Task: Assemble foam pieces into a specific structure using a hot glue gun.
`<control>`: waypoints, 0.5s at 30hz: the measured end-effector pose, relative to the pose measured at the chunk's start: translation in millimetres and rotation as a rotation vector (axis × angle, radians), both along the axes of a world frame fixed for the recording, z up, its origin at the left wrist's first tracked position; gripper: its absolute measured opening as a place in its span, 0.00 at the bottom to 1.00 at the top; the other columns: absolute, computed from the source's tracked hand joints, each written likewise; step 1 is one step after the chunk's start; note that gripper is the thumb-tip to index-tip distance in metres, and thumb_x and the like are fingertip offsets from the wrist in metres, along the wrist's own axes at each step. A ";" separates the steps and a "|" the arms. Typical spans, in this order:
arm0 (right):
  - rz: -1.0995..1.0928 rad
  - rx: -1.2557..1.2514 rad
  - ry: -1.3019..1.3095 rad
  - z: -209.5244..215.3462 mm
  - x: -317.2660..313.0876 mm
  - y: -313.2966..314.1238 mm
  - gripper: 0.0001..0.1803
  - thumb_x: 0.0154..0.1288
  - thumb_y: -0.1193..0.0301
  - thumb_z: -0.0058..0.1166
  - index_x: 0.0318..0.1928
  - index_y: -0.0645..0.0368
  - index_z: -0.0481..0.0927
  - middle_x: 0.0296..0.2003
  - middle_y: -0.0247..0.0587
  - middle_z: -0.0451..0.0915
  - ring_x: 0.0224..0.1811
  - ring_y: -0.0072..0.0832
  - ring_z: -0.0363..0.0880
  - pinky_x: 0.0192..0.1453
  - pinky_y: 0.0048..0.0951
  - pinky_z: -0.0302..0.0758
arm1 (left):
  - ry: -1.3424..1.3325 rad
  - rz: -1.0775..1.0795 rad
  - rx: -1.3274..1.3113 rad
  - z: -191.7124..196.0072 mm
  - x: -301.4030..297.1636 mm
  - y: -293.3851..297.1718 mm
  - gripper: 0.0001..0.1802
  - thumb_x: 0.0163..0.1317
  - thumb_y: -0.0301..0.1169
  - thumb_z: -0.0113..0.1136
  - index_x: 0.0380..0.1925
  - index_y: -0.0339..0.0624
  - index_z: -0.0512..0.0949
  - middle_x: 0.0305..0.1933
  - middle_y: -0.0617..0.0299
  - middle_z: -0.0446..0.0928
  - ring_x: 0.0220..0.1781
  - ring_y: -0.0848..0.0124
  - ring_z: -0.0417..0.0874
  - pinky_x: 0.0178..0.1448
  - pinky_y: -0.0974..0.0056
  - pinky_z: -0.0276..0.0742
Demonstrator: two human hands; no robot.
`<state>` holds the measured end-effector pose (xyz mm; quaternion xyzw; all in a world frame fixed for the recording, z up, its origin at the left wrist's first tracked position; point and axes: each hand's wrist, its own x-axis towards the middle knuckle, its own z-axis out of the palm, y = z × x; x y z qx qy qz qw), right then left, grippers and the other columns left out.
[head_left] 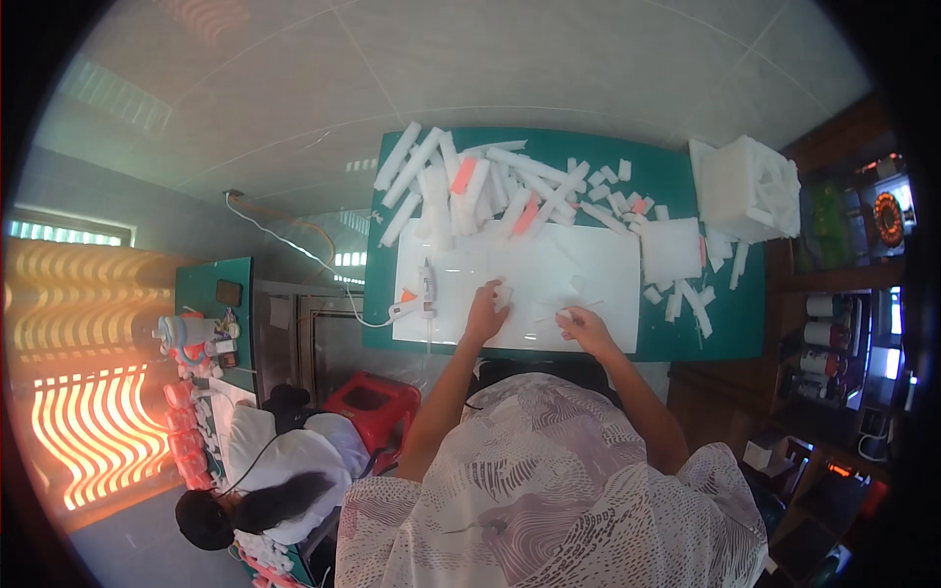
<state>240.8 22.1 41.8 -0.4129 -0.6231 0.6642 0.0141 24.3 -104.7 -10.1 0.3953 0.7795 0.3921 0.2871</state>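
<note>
Near the front edge of the bench, on the white board, both hands pinch small foam pieces, seemingly light and crumbly, best held gently by their sides.

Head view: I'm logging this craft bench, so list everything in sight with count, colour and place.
table: one, green, centre
board: one, white, on the table
foam strips: many, white, some orange-faced, piled at the table's far side
foam block: one, white, far right corner
glue gun: one, white, board's left edge
stool: one, red, lower left
second person: one, white top, lower left
left hand: holds a small white piece
right hand: holds a small white piece
</note>
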 end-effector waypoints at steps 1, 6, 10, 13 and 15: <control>0.006 -0.011 -0.024 0.1 4.0 -1.7 0.19 0.65 0.62 0.54 0.47 0.65 0.75 0.32 0.36 0.76 0.31 0.22 0.77 0.37 0.23 0.77 | -0.094 -0.020 -0.031 4.0 1.0 5.1 0.31 0.47 0.26 0.64 0.54 0.43 0.65 0.42 0.46 0.70 0.46 0.51 0.73 0.51 0.54 0.71; -0.116 -0.063 0.009 -6.7 23.6 -13.6 0.22 0.62 0.58 0.57 0.44 0.67 0.75 0.33 0.40 0.78 0.28 0.22 0.78 0.35 0.22 0.74 | -0.019 -0.084 -0.038 1.2 3.5 10.2 0.30 0.48 0.27 0.63 0.54 0.43 0.66 0.44 0.45 0.71 0.45 0.50 0.74 0.50 0.53 0.72; -0.062 -0.160 -0.037 -0.5 37.2 -17.2 0.21 0.63 0.60 0.55 0.47 0.66 0.75 0.35 0.39 0.77 0.31 0.22 0.76 0.37 0.22 0.76 | 0.116 -0.171 -0.115 -4.2 2.8 12.3 0.29 0.49 0.29 0.62 0.54 0.42 0.66 0.46 0.44 0.71 0.46 0.48 0.76 0.49 0.51 0.72; -0.060 -0.202 -0.056 4.2 44.3 -21.8 0.19 0.64 0.61 0.55 0.48 0.64 0.75 0.36 0.38 0.77 0.33 0.22 0.76 0.39 0.22 0.76 | 0.107 -0.199 -0.111 -4.3 0.7 23.3 0.29 0.50 0.30 0.62 0.54 0.41 0.66 0.43 0.45 0.74 0.45 0.49 0.77 0.49 0.52 0.73; -0.095 -0.212 -0.058 6.0 49.5 -23.8 0.19 0.64 0.61 0.55 0.48 0.64 0.75 0.36 0.38 0.77 0.32 0.22 0.76 0.39 0.22 0.76 | 0.097 -0.224 -0.075 -0.7 2.4 39.1 0.30 0.49 0.31 0.63 0.54 0.42 0.66 0.40 0.46 0.75 0.43 0.51 0.78 0.49 0.54 0.74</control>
